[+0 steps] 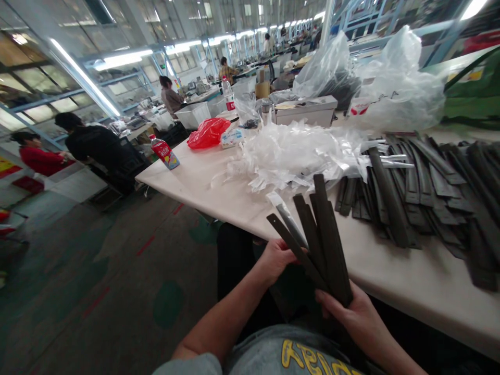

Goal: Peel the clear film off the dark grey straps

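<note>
Currently: right hand point(353, 315) grip clamped on fanned strips point(327, 234); left hand point(275, 258) grip closed on leftmost strip; worktop point(203, 174) beyond.

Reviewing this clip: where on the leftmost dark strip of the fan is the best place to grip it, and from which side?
Probably its free upper half, from the left: the leftmost strip splays clear of the bundle there, flat faces open to a pinch. Its lower end is clamped with the others in the right hand.
</note>
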### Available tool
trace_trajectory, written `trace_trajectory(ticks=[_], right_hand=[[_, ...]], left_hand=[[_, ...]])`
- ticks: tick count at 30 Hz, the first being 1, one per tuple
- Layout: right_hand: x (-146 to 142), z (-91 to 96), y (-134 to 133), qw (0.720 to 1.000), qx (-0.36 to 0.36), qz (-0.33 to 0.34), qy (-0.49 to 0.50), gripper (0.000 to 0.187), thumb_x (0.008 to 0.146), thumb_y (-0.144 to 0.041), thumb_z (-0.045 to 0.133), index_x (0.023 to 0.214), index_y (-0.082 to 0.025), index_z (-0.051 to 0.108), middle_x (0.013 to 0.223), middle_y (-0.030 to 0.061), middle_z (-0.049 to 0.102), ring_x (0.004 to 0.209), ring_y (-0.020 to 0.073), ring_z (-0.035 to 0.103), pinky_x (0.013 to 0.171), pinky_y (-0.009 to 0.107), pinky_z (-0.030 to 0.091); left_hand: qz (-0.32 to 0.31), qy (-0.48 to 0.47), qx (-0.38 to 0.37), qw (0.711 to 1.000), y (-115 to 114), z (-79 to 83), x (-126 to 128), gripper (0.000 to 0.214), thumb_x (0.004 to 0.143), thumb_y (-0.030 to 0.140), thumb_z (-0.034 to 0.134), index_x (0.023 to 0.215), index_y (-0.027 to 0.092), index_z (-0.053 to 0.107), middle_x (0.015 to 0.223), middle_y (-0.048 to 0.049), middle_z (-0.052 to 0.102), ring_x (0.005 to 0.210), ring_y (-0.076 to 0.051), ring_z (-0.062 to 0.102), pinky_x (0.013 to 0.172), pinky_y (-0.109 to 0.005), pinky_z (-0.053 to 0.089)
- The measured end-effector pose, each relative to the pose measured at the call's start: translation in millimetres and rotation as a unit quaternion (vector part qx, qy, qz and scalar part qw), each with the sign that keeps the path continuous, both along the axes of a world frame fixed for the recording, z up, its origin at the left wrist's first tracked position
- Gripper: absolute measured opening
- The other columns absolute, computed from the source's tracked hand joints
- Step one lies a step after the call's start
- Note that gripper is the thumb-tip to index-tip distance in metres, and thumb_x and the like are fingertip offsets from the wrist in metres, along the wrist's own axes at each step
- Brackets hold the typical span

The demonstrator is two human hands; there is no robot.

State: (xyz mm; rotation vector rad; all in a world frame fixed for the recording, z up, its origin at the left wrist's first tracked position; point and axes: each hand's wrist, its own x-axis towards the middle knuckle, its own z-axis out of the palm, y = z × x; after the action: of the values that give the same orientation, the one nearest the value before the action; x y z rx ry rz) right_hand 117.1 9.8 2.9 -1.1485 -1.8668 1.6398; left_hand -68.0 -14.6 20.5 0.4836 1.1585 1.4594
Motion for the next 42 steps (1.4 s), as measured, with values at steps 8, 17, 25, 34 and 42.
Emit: trace_trajectory(ticks=[8,17,25,34,42], right_hand=[[-4,-1.8,-1,0.992,-0.024,-0.079,0.095,0.034,0.076,-0.043,0.065,0.098,-0.017,0.062,0.087,0.0062,0.072,0.062,0.0181,0.065,0.055,0.026,0.056],[35,28.8,27,0.979,0.184,-0.088,0.025,0.024,0.087,-0.03,0.048,0.097,-0.016,0.065,0.087,0.0037,0.071,0.078,0.017,0.068,0.072,0.025,0.055],[211,87.2,150,0.829,0.266,-0.361,-0.334,0.045,0.08,-0.038,0.053,0.105,-0.002,0.064,0.066,0.0127,0.068,0.081,0.0294,0.069,0.06,0.029,0.042],[261,110.4,185,0.721,0.331,-0.429,-0.433,0.102,0.082,-0.074,0.025,0.117,0.016,0.058,0.12,0.0419,0.052,0.117,0.0521,0.047,0.077,0.052,0.039],[74,18.2,28,0.991,0.069,0.082,-0.079,0.062,0.083,-0.063,0.052,0.133,-0.027,0.052,0.135,0.0057,0.056,0.122,0.0297,0.052,0.103,0.041,0.043]], left_hand=[[0.03,0.085,-0.004,0.996,2,2.2,18,0.022,0.064,0.034,0.078,0.07,0.014,0.069,0.06,-0.0008,0.064,0.049,-0.009,0.053,0.051,-0.021,0.041],[0.11,0.023,-0.057,0.992,2,-11.1,12,0.012,0.059,0.034,0.08,0.063,0.029,0.07,0.053,0.0069,0.064,0.046,-0.011,0.053,0.047,-0.023,0.047],[0.132,0.015,-0.115,0.984,1,-19.2,-3,0.023,0.044,0.035,0.085,0.059,0.036,0.069,0.065,0.0009,0.072,0.057,-0.022,0.067,0.047,-0.033,0.054],[0.071,0.045,-0.05,0.995,-4,-24.2,14,0.018,0.061,0.038,0.082,0.067,0.024,0.072,0.061,0.002,0.065,0.051,-0.009,0.054,0.053,-0.022,0.048],[0.056,0.03,-0.004,0.998,-1,-12.9,22,0.022,0.07,0.033,0.074,0.072,0.012,0.067,0.062,0.0012,0.061,0.051,-0.007,0.051,0.056,-0.019,0.041]])
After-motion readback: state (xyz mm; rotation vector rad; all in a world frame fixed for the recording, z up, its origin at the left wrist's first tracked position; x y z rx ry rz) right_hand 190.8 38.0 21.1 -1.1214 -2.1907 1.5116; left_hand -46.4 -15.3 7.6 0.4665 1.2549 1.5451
